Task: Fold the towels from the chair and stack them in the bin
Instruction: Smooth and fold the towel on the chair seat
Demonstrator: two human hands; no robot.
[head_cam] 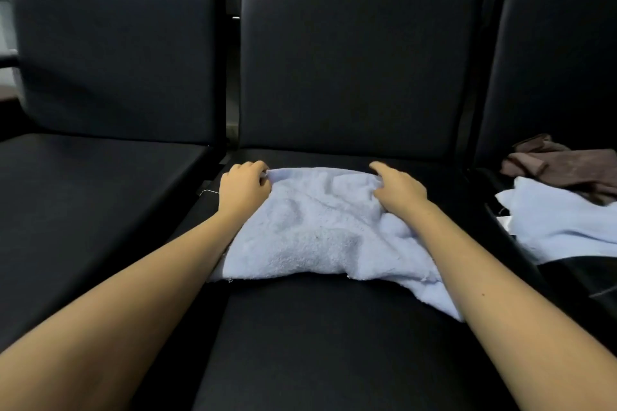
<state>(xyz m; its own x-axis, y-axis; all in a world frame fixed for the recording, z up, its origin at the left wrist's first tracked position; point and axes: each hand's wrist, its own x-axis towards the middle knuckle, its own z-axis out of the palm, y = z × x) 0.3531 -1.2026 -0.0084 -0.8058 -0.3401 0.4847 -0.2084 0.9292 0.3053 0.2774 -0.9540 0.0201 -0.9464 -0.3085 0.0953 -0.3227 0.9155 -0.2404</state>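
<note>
A pale blue towel (317,227) lies rumpled on the black seat of the middle chair (334,344). My left hand (243,187) pinches its far left corner. My right hand (397,188) grips its far right corner. Both forearms stretch over the towel's side edges, and a loose flap trails toward the front right under my right arm. No bin is in view.
On the right chair (567,77) lie another pale blue towel (561,223) and a brown towel (567,165) behind it. The left chair (100,193) has a bare black seat. Upright black backrests close off the far side.
</note>
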